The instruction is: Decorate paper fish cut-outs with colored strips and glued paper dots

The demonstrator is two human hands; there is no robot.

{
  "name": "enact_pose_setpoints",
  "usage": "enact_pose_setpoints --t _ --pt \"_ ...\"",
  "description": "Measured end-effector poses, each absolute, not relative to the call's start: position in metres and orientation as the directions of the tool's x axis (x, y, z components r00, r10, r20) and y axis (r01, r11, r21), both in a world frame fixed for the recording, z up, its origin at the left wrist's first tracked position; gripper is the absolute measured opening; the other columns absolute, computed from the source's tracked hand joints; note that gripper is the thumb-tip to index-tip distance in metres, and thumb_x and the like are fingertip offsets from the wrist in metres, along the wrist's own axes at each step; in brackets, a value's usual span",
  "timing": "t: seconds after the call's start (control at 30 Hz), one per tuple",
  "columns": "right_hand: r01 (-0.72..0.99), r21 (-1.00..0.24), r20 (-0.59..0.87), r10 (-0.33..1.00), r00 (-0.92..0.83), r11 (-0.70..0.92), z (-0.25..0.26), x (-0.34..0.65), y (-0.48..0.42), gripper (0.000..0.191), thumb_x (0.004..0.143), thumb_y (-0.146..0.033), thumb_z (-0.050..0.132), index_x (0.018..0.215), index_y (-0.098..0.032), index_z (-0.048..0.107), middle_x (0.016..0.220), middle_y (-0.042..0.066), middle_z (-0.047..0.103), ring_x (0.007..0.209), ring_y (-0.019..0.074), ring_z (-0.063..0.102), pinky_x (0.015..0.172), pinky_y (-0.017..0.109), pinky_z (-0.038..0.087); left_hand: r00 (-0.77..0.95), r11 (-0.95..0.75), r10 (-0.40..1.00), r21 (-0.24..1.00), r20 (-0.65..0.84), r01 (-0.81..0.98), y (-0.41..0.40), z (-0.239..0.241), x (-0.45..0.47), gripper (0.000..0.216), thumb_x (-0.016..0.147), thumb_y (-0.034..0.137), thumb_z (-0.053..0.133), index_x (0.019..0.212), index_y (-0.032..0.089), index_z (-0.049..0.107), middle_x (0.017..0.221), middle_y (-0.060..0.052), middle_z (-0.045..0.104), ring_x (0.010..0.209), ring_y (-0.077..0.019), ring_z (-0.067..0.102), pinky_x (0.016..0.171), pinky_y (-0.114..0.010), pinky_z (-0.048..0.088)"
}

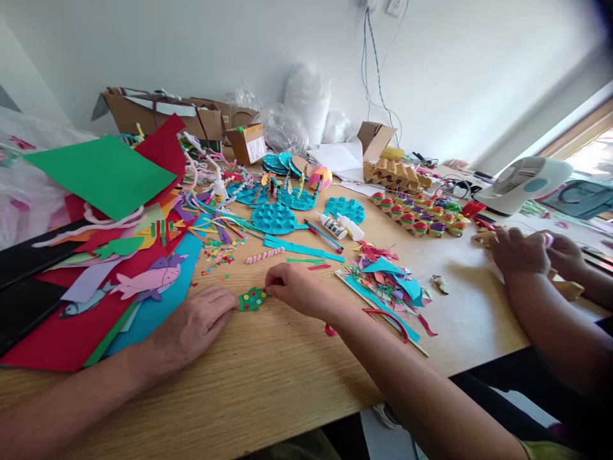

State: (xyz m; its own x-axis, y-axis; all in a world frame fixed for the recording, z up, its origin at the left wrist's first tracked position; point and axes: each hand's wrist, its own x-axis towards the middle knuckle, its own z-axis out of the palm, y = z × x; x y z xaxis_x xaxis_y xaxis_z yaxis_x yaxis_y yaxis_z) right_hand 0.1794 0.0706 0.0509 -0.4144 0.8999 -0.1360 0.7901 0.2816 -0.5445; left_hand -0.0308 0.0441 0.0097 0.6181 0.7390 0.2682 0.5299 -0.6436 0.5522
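Observation:
A small green paper shape (252, 299) dotted with coloured bits lies on the wooden table (268, 377). My left hand (194, 326) rests flat beside it, fingers stretched, with its fingertips at the shape's left edge. My right hand (297, 289) is curled in a pinch at the shape's right edge and touches it there. A pink twisted strip (265, 255) lies just beyond the hands.
Foam sheets in red, green, blue and black (96, 255) pile up at left, with paper fish (148, 281). Scraps (387, 284), glue bottles (340, 225), blue scalloped pieces (275, 217), painted egg cartons (421, 214), boxes and a fan (522, 182) lie beyond. Another person's hands (531, 252) work at right.

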Motion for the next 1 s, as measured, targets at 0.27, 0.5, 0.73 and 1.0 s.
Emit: enact_pose_setpoints --t 0.27,0.5,0.73,1.0 --pt "0.868 -0.353 -0.240 0.864 -0.444 0.348 0.054 0.164 0.079 0.017 0.072 -0.014 0.052 0.080 -0.017 0.066 0.074 0.001 0.066 0.064 0.0112 0.054 0.050 0.020 0.029 0.683 -0.741 0.664 0.391 0.304 0.546 0.044 0.004 -0.031 0.025 0.087 0.012 0.032 0.088 0.016 0.057 0.087 -0.005 0.061 0.085 -0.0167 0.056 0.075 -0.030 0.047" --pt "0.887 -0.277 -0.275 0.854 -0.442 0.370 0.055 0.159 0.079 0.020 0.073 -0.017 0.050 0.082 -0.018 0.067 0.080 0.002 0.067 0.072 0.0133 0.057 0.053 0.021 0.031 0.685 -0.732 0.673 0.382 0.278 0.565 0.043 0.007 -0.031 0.027 0.088 0.013 0.031 0.086 0.016 0.058 0.082 -0.004 0.060 0.081 -0.0167 0.055 0.073 -0.031 0.048" --pt "0.883 -0.253 -0.219 0.865 -0.451 0.396 0.047 0.160 0.080 0.019 0.070 -0.018 0.049 0.079 -0.019 0.065 0.079 0.003 0.066 0.074 0.0150 0.056 0.054 0.022 0.031 0.691 -0.732 0.673 0.375 0.264 0.569 0.043 0.006 -0.031 0.026 0.088 0.013 0.031 0.087 0.017 0.056 0.084 -0.004 0.059 0.083 -0.0169 0.055 0.074 -0.030 0.047" --pt "0.901 -0.235 -0.227 0.881 -0.416 0.365 0.046 0.160 0.079 0.017 0.070 -0.018 0.050 0.079 -0.019 0.064 0.081 0.003 0.065 0.077 0.0151 0.056 0.057 0.022 0.032 0.691 -0.730 0.675 0.372 0.257 0.574 0.043 0.007 -0.031 0.025 0.087 0.012 0.031 0.088 0.017 0.056 0.085 -0.004 0.059 0.085 -0.0170 0.055 0.076 -0.030 0.047"
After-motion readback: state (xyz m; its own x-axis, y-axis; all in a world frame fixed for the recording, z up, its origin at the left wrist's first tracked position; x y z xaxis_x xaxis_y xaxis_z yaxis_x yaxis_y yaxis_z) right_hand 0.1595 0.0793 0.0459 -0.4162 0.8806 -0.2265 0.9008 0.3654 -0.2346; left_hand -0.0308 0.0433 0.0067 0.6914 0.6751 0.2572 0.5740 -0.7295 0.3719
